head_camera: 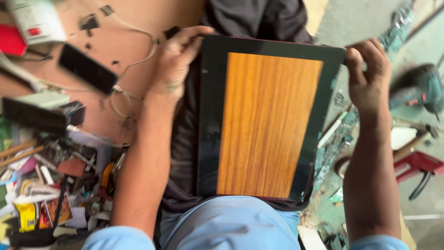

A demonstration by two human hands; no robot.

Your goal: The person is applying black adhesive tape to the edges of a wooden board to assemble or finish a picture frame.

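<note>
A flat rectangular panel with a wood-grain centre and a glossy black border lies across my lap, its near end against my light blue shirt. My left hand grips the panel's far left corner, fingers curled over the edge. My right hand grips the far right corner in the same way. Both forearms run along the panel's long sides. Dark trousers show under the panel.
A black phone with a white cable lies on the brown board at left. A heap of tools, packets and scraps fills the lower left. A green power drill, a hammer and a red tool lie at right.
</note>
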